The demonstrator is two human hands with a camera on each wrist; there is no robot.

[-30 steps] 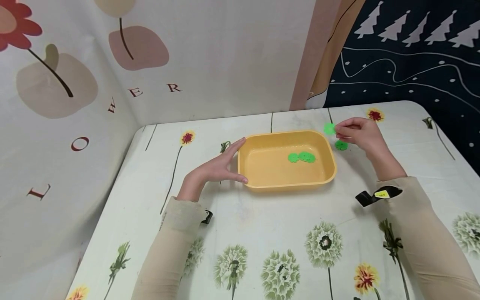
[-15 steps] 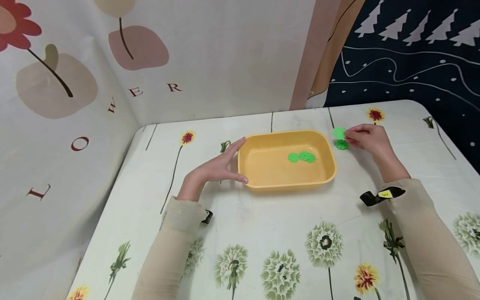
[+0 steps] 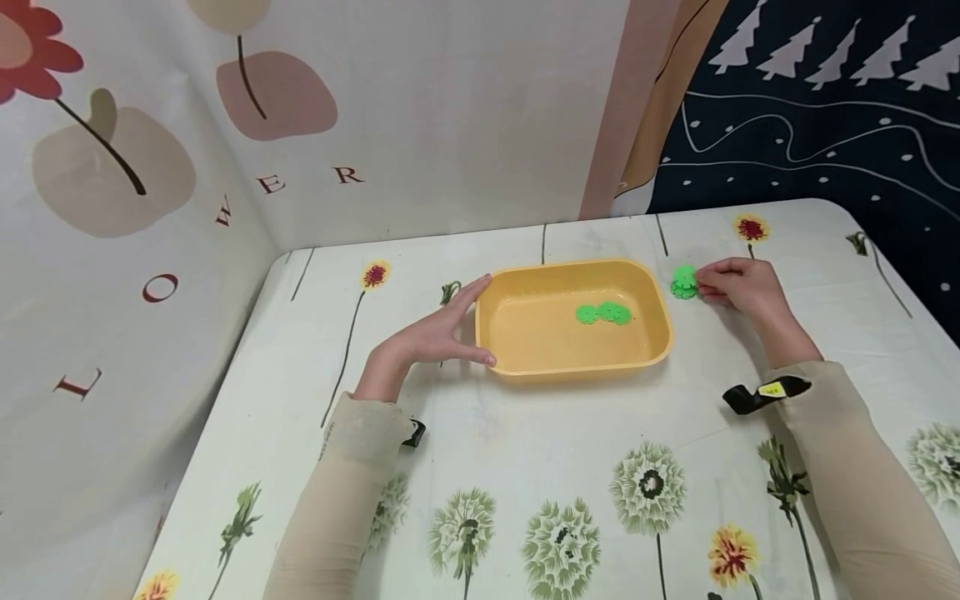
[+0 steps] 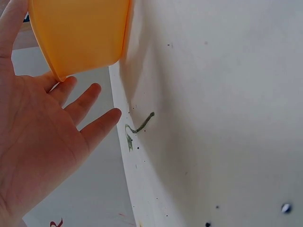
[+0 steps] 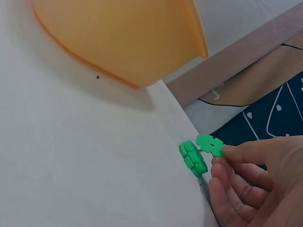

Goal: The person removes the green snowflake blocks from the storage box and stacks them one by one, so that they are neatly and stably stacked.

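My right hand (image 3: 746, 287) pinches a green notched plastic disc (image 5: 208, 144) between thumb and fingertips. Right below it on the table stands a small stack of similar green discs (image 5: 193, 159); whether the held disc touches the stack I cannot tell. At the left end of a yellow rectangular tub (image 3: 570, 372), my left hand (image 3: 431, 335) lies spread, its thumb at the near corner and a finger at the far one. Its other fingers (image 4: 102, 127) extend loosely outside the tub in the left wrist view. Inside the tub, right of centre, lie several green discs (image 3: 611, 313).
A white flower-printed cloth (image 3: 562, 442) covers the table. Behind it hangs a pale printed curtain (image 3: 450, 125), with a dark tree-patterned cloth (image 3: 817, 142) at the back right. Black wrist straps (image 3: 765, 393) sit over the sleeves.
My right hand has moved right and slightly down, bringing its disc from beside the tub's far right corner to over the green stack. My left hand and the tub have stayed put.
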